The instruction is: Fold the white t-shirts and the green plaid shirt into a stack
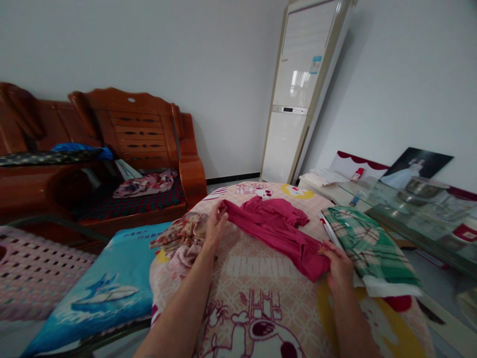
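A dark pink garment (278, 228) lies stretched out across a round table with a patterned cloth (257, 271). My left hand (216, 222) pinches its far left end, close to a crumpled heap of brownish patterned clothing (190, 236). At the garment's near right end, my right hand (337, 258) grips the edge, where a small yellowish-brown detail shows by the fingers. Part of the fabric, possibly a sleeve, lies folded behind the stretched edge. To the right of my right hand is a folded green plaid cloth (372, 243).
A blue cushion (112, 278) and a pink woven chair back (37, 268) stand left of the table. Behind are a wooden sofa (137, 129) and a tall white air conditioner (290, 94). A glass-topped cabinet (398, 209) with metal bowls (425, 189) stands at the right.
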Action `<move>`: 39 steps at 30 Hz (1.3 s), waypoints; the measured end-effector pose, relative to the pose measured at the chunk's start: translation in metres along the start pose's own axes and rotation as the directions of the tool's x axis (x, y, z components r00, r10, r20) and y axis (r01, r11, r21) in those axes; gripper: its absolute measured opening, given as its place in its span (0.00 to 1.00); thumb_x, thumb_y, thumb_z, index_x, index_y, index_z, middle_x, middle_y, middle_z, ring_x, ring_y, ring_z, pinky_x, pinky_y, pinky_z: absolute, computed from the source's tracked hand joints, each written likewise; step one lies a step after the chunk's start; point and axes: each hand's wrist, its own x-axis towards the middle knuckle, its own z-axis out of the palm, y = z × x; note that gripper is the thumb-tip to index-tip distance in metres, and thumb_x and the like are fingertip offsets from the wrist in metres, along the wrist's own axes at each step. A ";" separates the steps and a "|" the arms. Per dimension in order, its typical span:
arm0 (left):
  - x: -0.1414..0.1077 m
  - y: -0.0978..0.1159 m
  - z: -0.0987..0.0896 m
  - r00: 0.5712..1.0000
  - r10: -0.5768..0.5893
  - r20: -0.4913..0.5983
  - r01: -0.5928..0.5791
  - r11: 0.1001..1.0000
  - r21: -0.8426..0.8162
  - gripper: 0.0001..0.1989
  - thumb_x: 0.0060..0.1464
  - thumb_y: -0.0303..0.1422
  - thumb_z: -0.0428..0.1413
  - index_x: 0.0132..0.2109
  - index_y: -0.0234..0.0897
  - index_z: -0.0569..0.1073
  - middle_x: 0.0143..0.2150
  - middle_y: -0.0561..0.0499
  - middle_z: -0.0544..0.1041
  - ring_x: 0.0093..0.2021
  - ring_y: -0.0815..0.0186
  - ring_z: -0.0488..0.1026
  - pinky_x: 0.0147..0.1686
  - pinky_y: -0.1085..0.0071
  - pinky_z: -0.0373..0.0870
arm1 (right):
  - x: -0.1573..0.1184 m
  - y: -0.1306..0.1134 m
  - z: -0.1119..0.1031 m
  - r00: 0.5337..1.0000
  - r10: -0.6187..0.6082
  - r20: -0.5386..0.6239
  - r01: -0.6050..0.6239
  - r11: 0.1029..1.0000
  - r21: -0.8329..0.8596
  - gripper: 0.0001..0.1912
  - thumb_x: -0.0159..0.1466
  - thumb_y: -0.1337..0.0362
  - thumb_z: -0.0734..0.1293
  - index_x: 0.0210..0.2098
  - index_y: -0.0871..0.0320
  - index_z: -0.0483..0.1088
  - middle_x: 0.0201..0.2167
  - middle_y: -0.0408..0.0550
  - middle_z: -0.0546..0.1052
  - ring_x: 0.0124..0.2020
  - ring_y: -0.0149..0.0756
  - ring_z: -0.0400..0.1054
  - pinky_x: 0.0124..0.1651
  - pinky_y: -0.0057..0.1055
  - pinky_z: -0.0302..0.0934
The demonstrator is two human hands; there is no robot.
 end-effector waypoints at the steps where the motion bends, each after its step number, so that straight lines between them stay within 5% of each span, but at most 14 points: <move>1: -0.002 -0.003 0.002 0.999 -0.004 0.047 -0.002 0.992 0.126 0.24 0.50 0.30 0.56 0.56 0.36 0.67 0.59 0.40 0.68 0.54 0.56 0.72 0.54 0.59 0.69 | 0.001 0.002 -0.001 1.000 0.002 0.011 -0.001 1.000 -0.027 0.21 0.40 0.65 0.72 0.36 0.60 0.79 0.33 0.47 0.81 0.36 0.41 0.73 0.40 0.35 0.68; 5: -0.009 -0.014 0.007 0.983 0.096 0.156 -0.163 0.848 0.504 0.28 0.49 0.24 0.53 0.59 0.34 0.66 0.63 0.39 0.64 0.61 0.52 0.63 0.62 0.52 0.58 | 0.001 0.007 -0.003 0.999 -0.027 0.034 0.031 0.992 -0.126 0.21 0.43 0.64 0.71 0.37 0.61 0.78 0.32 0.48 0.80 0.35 0.41 0.73 0.39 0.35 0.68; 10: -0.017 -0.026 0.017 0.917 0.044 0.396 -0.289 0.757 0.586 0.28 0.53 0.26 0.50 0.62 0.36 0.63 0.65 0.41 0.62 0.65 0.55 0.57 0.64 0.56 0.54 | 0.000 0.004 -0.002 0.991 -0.072 0.111 0.101 0.953 -0.287 0.28 0.46 0.58 0.71 0.45 0.64 0.76 0.33 0.52 0.80 0.35 0.43 0.73 0.39 0.36 0.67; 15: -0.018 -0.031 0.025 0.926 -0.080 0.370 -0.227 0.665 0.712 0.23 0.57 0.27 0.49 0.60 0.36 0.64 0.61 0.39 0.66 0.62 0.55 0.62 0.60 0.56 0.58 | -0.004 0.003 0.002 0.958 -0.040 0.283 0.134 0.938 -0.320 0.33 0.45 0.61 0.72 0.52 0.61 0.73 0.43 0.52 0.79 0.43 0.44 0.73 0.46 0.37 0.67; 20: -0.016 -0.023 0.022 0.907 -0.180 0.381 -0.233 0.539 0.810 0.09 0.52 0.24 0.52 0.41 0.33 0.72 0.44 0.42 0.76 0.47 0.58 0.71 0.51 0.62 0.65 | -0.010 0.002 0.004 0.967 0.066 0.247 -0.022 0.984 -0.177 0.33 0.42 0.63 0.73 0.49 0.60 0.74 0.42 0.51 0.80 0.42 0.44 0.74 0.46 0.38 0.67; 25: -0.010 0.011 0.019 0.934 -0.027 0.356 -0.249 0.665 0.704 0.02 0.51 0.28 0.52 0.31 0.37 0.69 0.39 0.46 0.75 0.46 0.59 0.70 0.49 0.64 0.65 | -0.015 -0.012 0.004 0.954 0.152 0.259 -0.130 0.986 -0.101 0.32 0.42 0.62 0.74 0.48 0.58 0.75 0.40 0.49 0.81 0.41 0.44 0.74 0.44 0.37 0.68; 28: -0.004 0.047 0.006 0.944 -0.111 0.310 -0.105 0.792 0.601 0.07 0.52 0.34 0.50 0.29 0.37 0.66 0.25 0.54 0.69 0.30 0.66 0.68 0.34 0.71 0.65 | -0.015 -0.030 -0.002 0.913 0.218 0.344 -0.194 0.976 -0.103 0.31 0.43 0.60 0.75 0.49 0.56 0.75 0.39 0.47 0.81 0.41 0.43 0.74 0.46 0.37 0.67; 30: -0.001 0.070 -0.009 0.898 -0.199 0.393 -0.008 0.886 0.464 0.10 0.50 0.37 0.52 0.26 0.37 0.64 0.22 0.56 0.65 0.25 0.70 0.63 0.26 0.75 0.60 | -0.015 -0.045 -0.010 0.859 0.274 0.433 -0.231 0.961 -0.150 0.31 0.44 0.59 0.75 0.48 0.56 0.75 0.39 0.48 0.81 0.41 0.44 0.75 0.46 0.37 0.67; 35: -0.003 0.101 -0.049 0.596 -0.360 0.718 0.208 0.932 0.296 0.16 0.48 0.42 0.57 0.23 0.34 0.67 0.20 0.55 0.66 0.20 0.73 0.60 0.20 0.77 0.55 | -0.022 -0.075 -0.035 0.677 0.368 0.638 -0.089 0.900 -0.426 0.26 0.50 0.55 0.74 0.46 0.58 0.76 0.43 0.54 0.79 0.42 0.45 0.75 0.44 0.35 0.67; 37: -0.005 0.101 -0.055 0.561 -0.349 0.750 0.252 0.936 0.247 0.18 0.50 0.44 0.56 0.25 0.33 0.70 0.21 0.52 0.70 0.19 0.73 0.62 0.19 0.76 0.57 | -0.025 -0.077 -0.040 0.628 0.417 0.657 0.009 0.841 -0.542 0.27 0.54 0.50 0.70 0.48 0.59 0.75 0.35 0.52 0.81 0.28 0.39 0.75 0.31 0.31 0.68; 39: -0.003 0.094 -0.052 0.586 -0.350 0.731 0.258 0.936 0.241 0.18 0.52 0.46 0.54 0.28 0.33 0.72 0.24 0.50 0.73 0.20 0.70 0.67 0.21 0.76 0.62 | -0.026 -0.072 -0.040 0.651 0.435 0.622 0.061 0.787 -0.614 0.29 0.57 0.47 0.65 0.51 0.61 0.72 0.24 0.47 0.78 0.15 0.33 0.68 0.17 0.27 0.60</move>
